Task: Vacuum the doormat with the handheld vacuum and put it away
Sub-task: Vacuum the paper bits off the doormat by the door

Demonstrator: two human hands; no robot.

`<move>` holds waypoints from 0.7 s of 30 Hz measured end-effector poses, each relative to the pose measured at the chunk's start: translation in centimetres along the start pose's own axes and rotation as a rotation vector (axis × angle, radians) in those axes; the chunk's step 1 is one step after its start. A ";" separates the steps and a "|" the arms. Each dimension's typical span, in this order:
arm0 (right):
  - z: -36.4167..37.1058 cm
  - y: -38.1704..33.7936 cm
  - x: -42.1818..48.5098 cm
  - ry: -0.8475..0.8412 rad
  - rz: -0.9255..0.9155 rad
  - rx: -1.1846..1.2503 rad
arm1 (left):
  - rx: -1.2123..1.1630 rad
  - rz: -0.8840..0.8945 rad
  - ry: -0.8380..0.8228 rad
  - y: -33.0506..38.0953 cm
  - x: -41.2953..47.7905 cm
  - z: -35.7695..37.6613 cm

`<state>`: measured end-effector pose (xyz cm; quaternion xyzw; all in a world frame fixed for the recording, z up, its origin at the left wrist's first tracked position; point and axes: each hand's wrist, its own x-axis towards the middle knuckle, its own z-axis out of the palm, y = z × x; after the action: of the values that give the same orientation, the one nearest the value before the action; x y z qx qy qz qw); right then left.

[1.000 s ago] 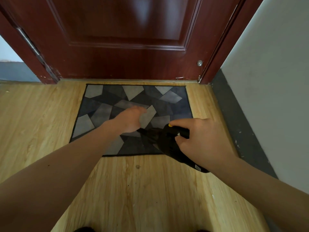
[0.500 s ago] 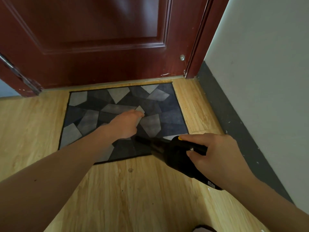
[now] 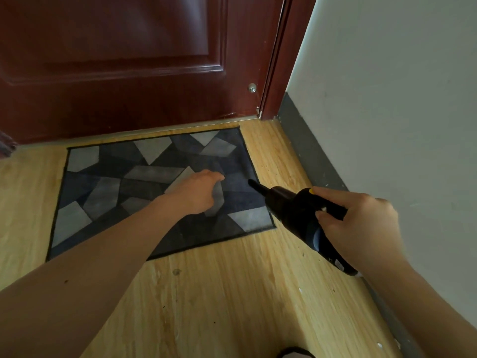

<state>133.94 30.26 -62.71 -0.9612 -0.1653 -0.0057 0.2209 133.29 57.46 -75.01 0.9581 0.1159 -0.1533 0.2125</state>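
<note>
Doormat (image 3: 103, 182), rectangular, patterned in grey and dark blue angular patches with a dark border; lay flat on the pale wood-grain floor (image 3: 232, 293) just before a dark red door (image 3: 116, 73), its right edge near the grey skirting (image 3: 309, 151) of a white wall (image 3: 400, 99). Handheld vacuum (image 3: 291, 208), black; was gripped by the right hand (image 3: 361, 223), fingers wrapped round the rear of the body, the narrow nozzle (image 3: 254, 184) pointing over the mat's right edge; contact with the mat could not be told. Left hand (image 3: 198, 192) rested on the mat right of centre, fingers loosely bent, clasping nothing visible, near the nozzle.
</note>
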 end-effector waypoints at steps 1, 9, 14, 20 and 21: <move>0.0 0.2 0.1 -0.005 0.015 -0.004 | -0.012 0.000 -0.011 0.1 0.2 0.1; -0.3 0.8 0.6 -0.012 0.083 -0.030 | -0.049 0.019 -0.022 2.3 0.0 0.1; -0.6 1.1 1.2 -0.025 0.124 -0.073 | -0.064 0.009 -0.017 2.5 0.0 -0.1; 0.0 1.5 1.9 -0.036 0.148 -0.078 | -0.073 0.001 -0.007 2.4 0.1 -0.2; 0.2 1.5 2.2 -0.041 0.145 -0.081 | -0.075 0.000 -0.009 2.4 0.1 -0.2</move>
<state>136.51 29.78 -63.30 -0.9786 -0.0993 0.0233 0.1785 134.07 55.46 -74.03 0.9488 0.1206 -0.1530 0.2487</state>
